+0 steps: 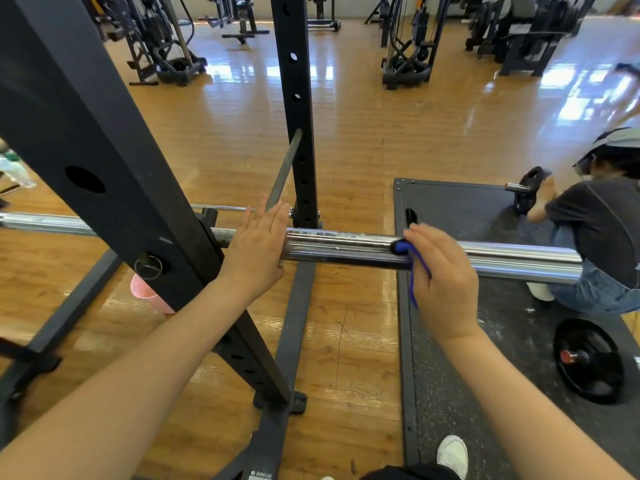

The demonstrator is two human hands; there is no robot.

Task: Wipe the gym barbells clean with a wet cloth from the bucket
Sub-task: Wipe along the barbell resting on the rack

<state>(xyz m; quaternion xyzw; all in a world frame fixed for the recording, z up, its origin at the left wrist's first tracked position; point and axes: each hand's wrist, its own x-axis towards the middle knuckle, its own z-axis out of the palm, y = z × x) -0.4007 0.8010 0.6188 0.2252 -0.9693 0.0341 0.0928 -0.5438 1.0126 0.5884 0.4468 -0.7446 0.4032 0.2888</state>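
Left hand (258, 244) flat against barbell (346, 245) collar; right hand (441, 271) pinches blue cloth (403, 247).

The barbell (346, 245) lies across the rack (104, 168), bucket (149, 294) below, behind the upright.

A long chrome steel barbell (346, 245) lies level across the black rack, its thick, glossy sleeve reaching out rightward. The left hand (256, 247) lies flat, fingers straight, against the sleeve's inner collar. Farther right along the sleeve, the right hand (440, 275) presses a blue cloth (403, 247) onto the metal; a strip of it hangs below the palm.
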